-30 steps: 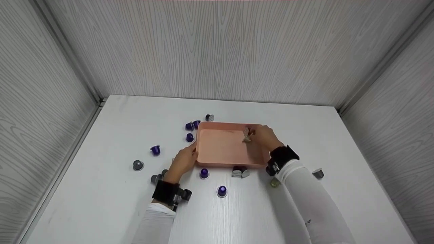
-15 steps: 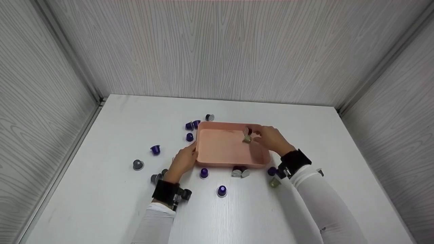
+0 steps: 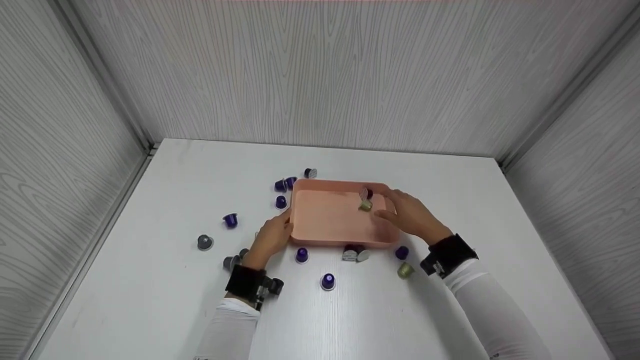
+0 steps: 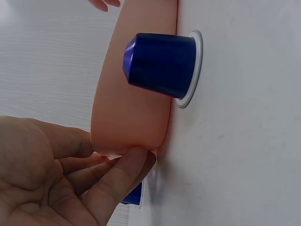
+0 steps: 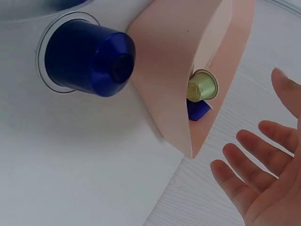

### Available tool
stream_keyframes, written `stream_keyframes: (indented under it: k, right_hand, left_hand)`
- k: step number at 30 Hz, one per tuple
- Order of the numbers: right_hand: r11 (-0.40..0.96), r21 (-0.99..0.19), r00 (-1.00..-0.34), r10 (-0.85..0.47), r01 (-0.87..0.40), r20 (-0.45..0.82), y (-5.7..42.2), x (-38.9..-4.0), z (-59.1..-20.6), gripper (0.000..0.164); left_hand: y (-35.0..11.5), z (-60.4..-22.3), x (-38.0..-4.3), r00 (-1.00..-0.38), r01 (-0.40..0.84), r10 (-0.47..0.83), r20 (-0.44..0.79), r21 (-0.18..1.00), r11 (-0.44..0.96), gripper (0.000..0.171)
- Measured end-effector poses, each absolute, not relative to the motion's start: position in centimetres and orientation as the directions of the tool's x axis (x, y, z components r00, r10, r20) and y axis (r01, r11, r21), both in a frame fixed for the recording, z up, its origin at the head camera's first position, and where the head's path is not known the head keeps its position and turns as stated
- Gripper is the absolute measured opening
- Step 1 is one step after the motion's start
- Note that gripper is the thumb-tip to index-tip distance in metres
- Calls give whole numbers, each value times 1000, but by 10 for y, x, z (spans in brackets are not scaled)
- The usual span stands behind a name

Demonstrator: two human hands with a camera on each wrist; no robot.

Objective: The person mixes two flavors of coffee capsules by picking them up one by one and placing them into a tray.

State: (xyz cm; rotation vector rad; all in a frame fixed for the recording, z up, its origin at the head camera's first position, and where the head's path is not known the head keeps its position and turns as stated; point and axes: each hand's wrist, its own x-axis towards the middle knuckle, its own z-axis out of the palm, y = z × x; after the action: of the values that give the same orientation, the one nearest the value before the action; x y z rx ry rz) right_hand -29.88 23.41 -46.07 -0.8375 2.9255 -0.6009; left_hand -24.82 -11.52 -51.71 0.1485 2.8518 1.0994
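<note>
My left hand (image 3: 272,235) pinches the left side of a shallow pink tray (image 3: 325,217). In the left wrist view, its thumb and fingers (image 4: 127,172) grip the tray's corner, close to a blue coffee capsule (image 4: 160,63) on the table. A green coffee capsule (image 3: 366,205) and a dark capsule (image 3: 369,193) lie together inside the tray, towards its back right. My right hand (image 3: 412,215) hovers at the tray's right edge, fingers spread and holding nothing. The right wrist view shows the green capsule (image 5: 203,85) beside a blue one (image 5: 197,109).
Purple capsules (image 3: 328,281) and grey ones (image 3: 204,242) are scattered left of and in front of the tray. Another green capsule (image 3: 405,270) and a purple one (image 3: 401,252) sit near its front right corner. Wood-grain walls (image 3: 320,75) enclose the white table (image 3: 150,290).
My right hand has let go of the green capsule inside the tray and drawn back to the right, its fingers spreading. The left hand still grips the tray.
</note>
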Motion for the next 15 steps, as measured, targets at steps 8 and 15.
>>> stream_keyframes:
  k: [8, 15]
  right_hand:
    - [805, -351, -864, -504, -478, 21, 247, -280, -467, 74]
    - [849, -330, -893, -449, -413, -37, 254, -265, -467, 90]
  left_hand:
    - [-115, -519, -248, -993, 64, 116, -31, 677, 733, 51]
    - [-116, -516, -246, -993, 68, 116, -24, 684, 727, 51]
